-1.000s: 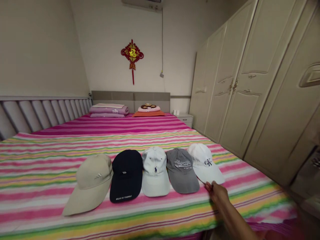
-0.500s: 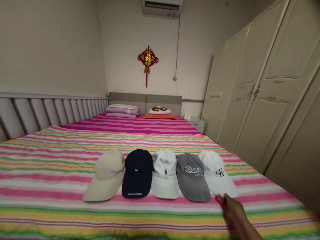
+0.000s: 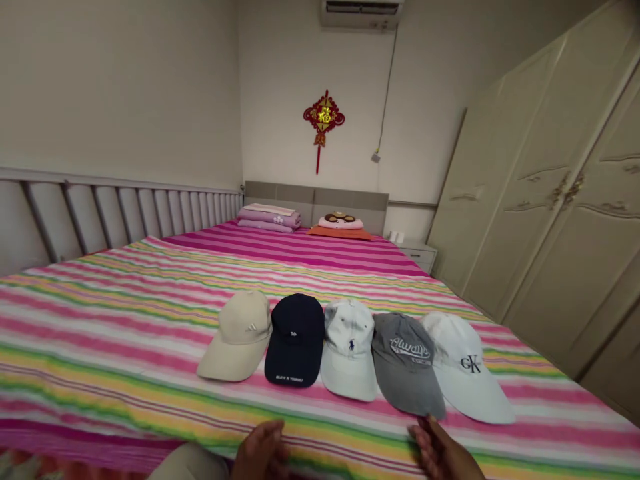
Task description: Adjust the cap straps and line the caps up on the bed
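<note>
Caps [image 3: 349, 373] lined up, lower ctr of frame; L hand [image 3: 259, 452] half-spread, empty; R hand [image 3: 446, 453] half-spread, nil held, by gray cap [image 3: 407, 377]

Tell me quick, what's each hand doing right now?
Left hand: loosely open, holding nothing I can see.
Right hand: loosely open by the gray cap; can't tell if it's touching.

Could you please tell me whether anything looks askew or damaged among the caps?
Slightly askew: the beige cap angles its brim left and the white cap with black letters right, unlike the straighter navy cap. No damage shows.
</note>
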Available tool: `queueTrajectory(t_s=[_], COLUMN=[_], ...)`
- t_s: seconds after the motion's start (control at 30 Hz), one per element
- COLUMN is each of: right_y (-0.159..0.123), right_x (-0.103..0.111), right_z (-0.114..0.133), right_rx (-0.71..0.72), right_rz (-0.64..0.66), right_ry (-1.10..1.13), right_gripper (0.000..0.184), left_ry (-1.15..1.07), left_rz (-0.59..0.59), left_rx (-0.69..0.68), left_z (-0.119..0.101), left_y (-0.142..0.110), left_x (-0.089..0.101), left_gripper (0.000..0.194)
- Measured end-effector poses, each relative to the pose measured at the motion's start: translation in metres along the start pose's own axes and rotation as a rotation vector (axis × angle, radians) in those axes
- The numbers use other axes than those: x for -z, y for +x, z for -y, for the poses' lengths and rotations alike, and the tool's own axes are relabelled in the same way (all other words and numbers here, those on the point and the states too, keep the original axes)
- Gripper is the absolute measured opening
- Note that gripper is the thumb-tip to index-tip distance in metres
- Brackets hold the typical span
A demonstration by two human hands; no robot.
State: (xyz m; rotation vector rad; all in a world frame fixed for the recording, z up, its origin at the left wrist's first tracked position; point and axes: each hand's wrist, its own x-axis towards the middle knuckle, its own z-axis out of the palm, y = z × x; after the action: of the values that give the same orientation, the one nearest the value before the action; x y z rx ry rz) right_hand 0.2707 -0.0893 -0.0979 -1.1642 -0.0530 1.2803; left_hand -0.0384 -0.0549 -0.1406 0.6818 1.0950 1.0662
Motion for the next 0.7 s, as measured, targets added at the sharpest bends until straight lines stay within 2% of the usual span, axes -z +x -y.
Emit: queueTrajectory(t_s=[0.07,0.2,0.27,0.37,0.7], right_y=[0.002,0.006,0.006,0.006,0.012], right_x=[-0.004,-0.011,-0.013,-0.014,-0.01], right_z=[-0.002,-0.007,-0.009,-0.011,-0.016], right_rx=[0.004,0.046,0.073,0.105,0.159], right_rz=[0.023,0.039,0.029,0.023,0.045], right_ry=[0.012,0.018,0.009,-0.002,-0.036], right_gripper=[0.016,0.022,0.022,0.02,0.03], left_ry=[-0.137,-0.306,-0.356,-0.372,-0.324], left_rz=[-0.026,-0.079,-0.098,-0.109,-0.112], left_rx=[-0.023,0.099,0.097,0.063,0.025], left_z=[-0.025,-0.053,-0.055,-0.052,-0.046], left_y=[-0.001,0.013,0.022,0.028,0.029], left_x=[-0.015,-0.031,-0.033,-0.034,-0.033], left_gripper=[0.043,0.021,0.014,0.013,0.015])
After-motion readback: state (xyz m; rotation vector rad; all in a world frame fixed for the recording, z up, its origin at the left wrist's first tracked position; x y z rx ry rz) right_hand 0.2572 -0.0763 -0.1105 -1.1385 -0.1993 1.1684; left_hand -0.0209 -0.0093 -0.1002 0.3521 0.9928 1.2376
